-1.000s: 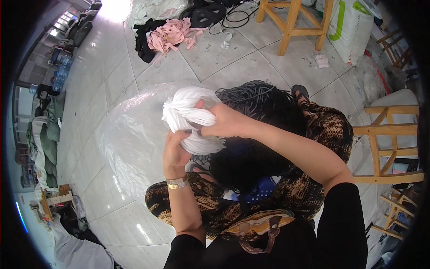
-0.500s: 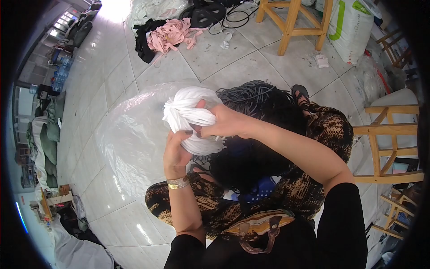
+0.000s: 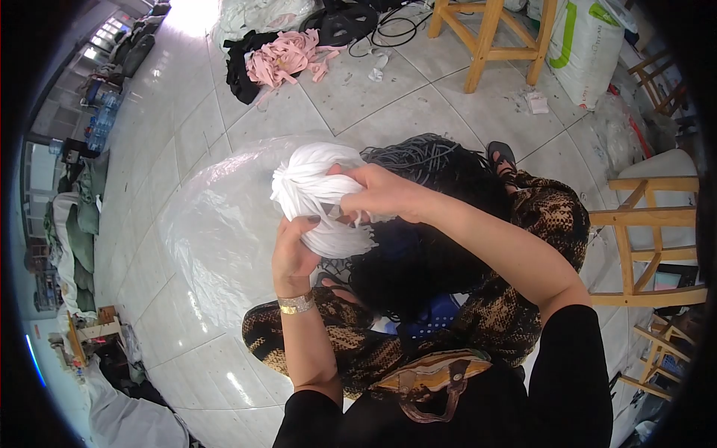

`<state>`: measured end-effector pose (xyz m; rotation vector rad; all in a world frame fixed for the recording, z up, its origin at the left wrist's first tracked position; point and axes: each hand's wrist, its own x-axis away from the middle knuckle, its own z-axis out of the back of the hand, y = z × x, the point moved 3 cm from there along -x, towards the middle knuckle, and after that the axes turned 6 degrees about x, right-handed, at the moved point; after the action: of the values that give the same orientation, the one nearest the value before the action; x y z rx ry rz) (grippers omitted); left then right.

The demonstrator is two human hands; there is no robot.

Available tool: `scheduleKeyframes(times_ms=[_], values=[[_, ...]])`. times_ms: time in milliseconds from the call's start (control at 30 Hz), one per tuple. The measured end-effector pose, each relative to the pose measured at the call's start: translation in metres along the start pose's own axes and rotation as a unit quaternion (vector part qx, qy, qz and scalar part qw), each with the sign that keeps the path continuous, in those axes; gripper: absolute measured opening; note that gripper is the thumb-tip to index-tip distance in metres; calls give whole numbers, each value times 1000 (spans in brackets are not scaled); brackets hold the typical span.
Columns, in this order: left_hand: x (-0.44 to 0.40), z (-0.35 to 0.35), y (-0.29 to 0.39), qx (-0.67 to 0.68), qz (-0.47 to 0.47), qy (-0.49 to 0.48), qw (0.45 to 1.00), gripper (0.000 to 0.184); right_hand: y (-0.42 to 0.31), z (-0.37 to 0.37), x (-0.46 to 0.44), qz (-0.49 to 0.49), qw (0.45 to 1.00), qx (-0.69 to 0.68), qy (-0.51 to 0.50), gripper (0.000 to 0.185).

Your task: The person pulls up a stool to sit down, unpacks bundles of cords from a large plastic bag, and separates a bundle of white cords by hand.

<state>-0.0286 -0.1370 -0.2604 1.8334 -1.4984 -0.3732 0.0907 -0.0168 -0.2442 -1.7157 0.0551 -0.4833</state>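
A thick bundle of white fabric cords [image 3: 317,166], gathered tightly at its left end, is held up in front of my knees. My left hand [image 3: 293,252] grips it from below, thumb across the strands near the gathered end. The fingers of my right hand [image 3: 377,193] are closed on strands at the right side, and the fingertips are partly hidden among them. Under the bundle lies a clear plastic bag [image 3: 216,231]. Grey cords [image 3: 422,153] and a black heap of strands [image 3: 426,269] lie between my legs, right of the bundle.
Pink fabric strips [image 3: 280,60] lie on black cloth at the back. A wooden stool [image 3: 489,52] and a white sack [image 3: 586,52] stand back right. Another wooden stool frame [image 3: 627,243] is at my right. Green cloth heaps [image 3: 82,231] line the left wall.
My right hand has shifted slightly right and turned, pulling at strands on the right side. The strands there are spread a little differently. My left hand stays in place.
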Motion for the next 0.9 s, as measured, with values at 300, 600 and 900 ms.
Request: scheduleKeyframes(times_ms=[300,600,900], values=[[-1,-4,-1,-42,-6,-28,999,51,13,-7,-3,17,999,-36,37,28],[1,-12,2,-23,-12,-7,1000,49,8,-1,-5,2,995,-101,22,25],[0,-8,0,-12,-16,4,1000,51,6,-8,-1,61,996,59,25,22]])
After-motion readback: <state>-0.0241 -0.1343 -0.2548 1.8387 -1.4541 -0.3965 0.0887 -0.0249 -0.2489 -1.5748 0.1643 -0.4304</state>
